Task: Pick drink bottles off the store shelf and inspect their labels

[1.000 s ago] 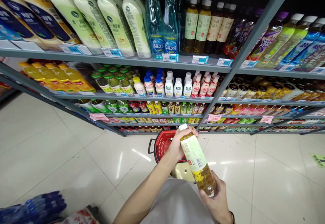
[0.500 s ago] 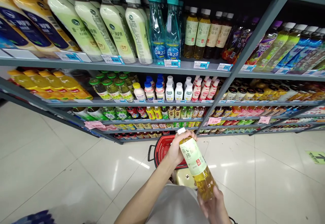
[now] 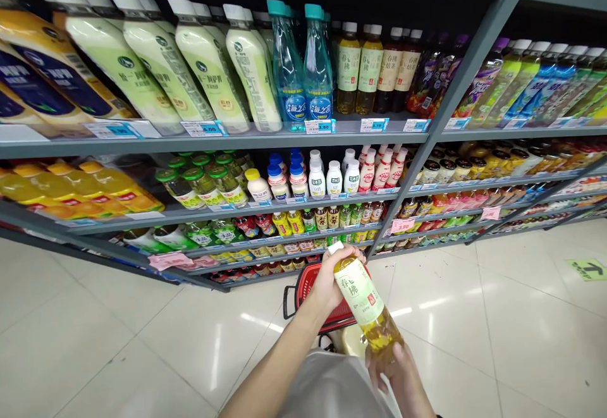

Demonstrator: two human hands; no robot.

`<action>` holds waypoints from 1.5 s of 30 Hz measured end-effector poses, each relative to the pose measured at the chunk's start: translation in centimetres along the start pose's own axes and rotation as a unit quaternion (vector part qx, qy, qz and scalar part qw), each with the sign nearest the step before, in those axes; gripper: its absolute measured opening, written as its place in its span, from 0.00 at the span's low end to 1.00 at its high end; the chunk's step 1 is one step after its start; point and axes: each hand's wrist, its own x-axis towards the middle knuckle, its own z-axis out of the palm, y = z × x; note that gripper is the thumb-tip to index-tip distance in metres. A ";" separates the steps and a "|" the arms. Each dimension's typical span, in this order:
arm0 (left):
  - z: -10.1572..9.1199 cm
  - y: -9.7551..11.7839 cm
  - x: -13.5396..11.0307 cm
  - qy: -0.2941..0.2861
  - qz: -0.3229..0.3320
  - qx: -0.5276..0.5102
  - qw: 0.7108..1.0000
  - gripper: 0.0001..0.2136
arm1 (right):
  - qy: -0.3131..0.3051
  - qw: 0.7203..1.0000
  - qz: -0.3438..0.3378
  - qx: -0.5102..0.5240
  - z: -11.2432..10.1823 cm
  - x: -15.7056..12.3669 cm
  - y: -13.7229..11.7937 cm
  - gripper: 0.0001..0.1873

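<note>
A bottle of amber tea (image 3: 363, 301) with a pale green label and white cap is tilted in front of me, its label facing up. My left hand (image 3: 329, 279) is wrapped round the neck end, just below the cap. At the base, my right hand (image 3: 396, 367) grips the bottle with the thumb on one side and fingers underneath. Below the bottle, a red shopping basket (image 3: 303, 288) with a black handle is partly hidden by my left arm and hand.
Shelves (image 3: 284, 143) full of drinks stretch across in front of me. Matching tea bottles (image 3: 348, 67) stand on the upper shelf beside teal-capped bottles (image 3: 318, 67). A pale bag (image 3: 353, 341) shows under the bottle. The tiled floor (image 3: 156, 336) bears a green arrow sign (image 3: 587, 269).
My view has shifted slightly, so the shelves sit a little lower. Both hands keep hold of the tea bottle, in nearly the same pose.
</note>
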 end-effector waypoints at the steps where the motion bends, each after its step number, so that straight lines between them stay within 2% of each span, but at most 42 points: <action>1: -0.1 0.2 0.2 0.005 0.003 0.008 1.000 0.12 | 0.033 0.998 -0.028 -0.037 0.2 0.2 0.0 0.36; 3: -0.2 0.5 0.4 0.011 0.008 0.022 1.000 0.12 | 0.114 0.981 -0.090 -0.129 0.7 0.2 -0.3 0.37; 5: -0.2 0.9 0.7 0.013 0.009 0.030 0.999 0.12 | 0.162 0.957 -0.129 -0.205 1.3 0.1 -0.8 0.39; 7: 0.0 1.1 0.8 0.018 0.003 0.028 0.999 0.13 | 0.177 0.944 -0.144 -0.240 1.8 -0.1 -1.3 0.38; 11: 0.6 1.4 0.9 0.021 -0.018 0.024 0.999 0.14 | 0.193 0.937 -0.158 -0.245 1.9 -0.3 -1.3 0.33; 17: 1.7 0.9 0.9 -0.043 -0.013 0.050 0.998 0.11 | 0.224 0.915 -0.228 -0.248 0.8 -0.3 -0.7 0.29; 22: 3.8 0.1 0.9 -0.123 0.004 0.033 0.992 0.07 | 0.214 0.897 -0.318 -0.218 0.6 -0.2 -1.4 0.29; 29: 7.2 -1.3 0.4 -0.137 0.016 -0.022 0.990 0.11 | 0.223 0.872 -0.374 -0.222 0.5 0.0 -3.6 0.28; 34: 7.7 -3.1 -0.2 -0.150 0.021 0.001 0.989 0.27 | 0.218 0.870 -0.379 -0.226 0.3 0.6 -4.7 0.32; 38: 7.9 -3.8 -0.5 -0.157 0.000 0.022 0.987 0.32 | 0.197 0.852 -0.420 -0.243 0.3 1.1 -5.5 0.34; 41: 8.1 -3.3 -0.5 -0.165 -0.010 -0.002 0.986 0.35 | 0.186 0.842 -0.431 -0.266 0.7 1.3 -6.5 0.33; 45: 8.3 -1.7 -0.5 -0.183 0.015 -0.020 0.983 0.34 | 0.173 0.857 -0.402 -0.270 1.7 1.6 -7.5 0.32</action>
